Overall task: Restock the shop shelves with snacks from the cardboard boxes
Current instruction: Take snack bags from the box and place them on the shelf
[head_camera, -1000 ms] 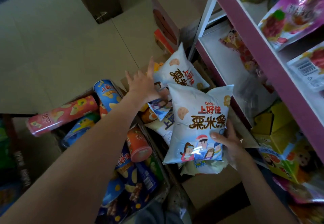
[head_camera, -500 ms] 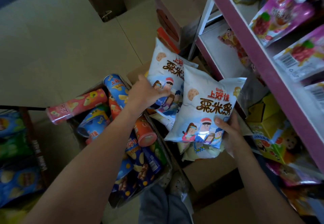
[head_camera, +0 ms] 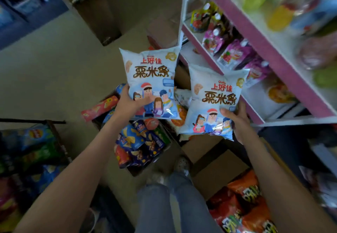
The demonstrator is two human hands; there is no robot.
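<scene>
Each hand holds a puffy white-and-blue corn-stick snack bag with cartoon figures. My left hand [head_camera: 127,101] grips the bottom left corner of the left snack bag [head_camera: 151,72], held upright above the box. My right hand [head_camera: 235,118] grips the lower right edge of the right snack bag [head_camera: 215,94], which hangs just in front of the pink-edged shelf unit [head_camera: 259,41]. Below them an open cardboard box [head_camera: 138,172] holds several crisp tubes and packets. More white bags lie in a box behind the two raised bags, mostly hidden.
The shelves carry pouches of jelly drinks [head_camera: 229,50] and blurred fruit-coloured packs. A rack of crisp bags [head_camera: 31,149] stands at the left. Orange snack bags [head_camera: 242,205] lie at the bottom right. Closed cardboard boxes [head_camera: 98,14] sit on the floor behind. My legs and shoes [head_camera: 180,165] stand beside the box.
My left hand has taken hold of a second bag and lifted it out of the box. Both bags have risen, and my view has swung up towards the shelves.
</scene>
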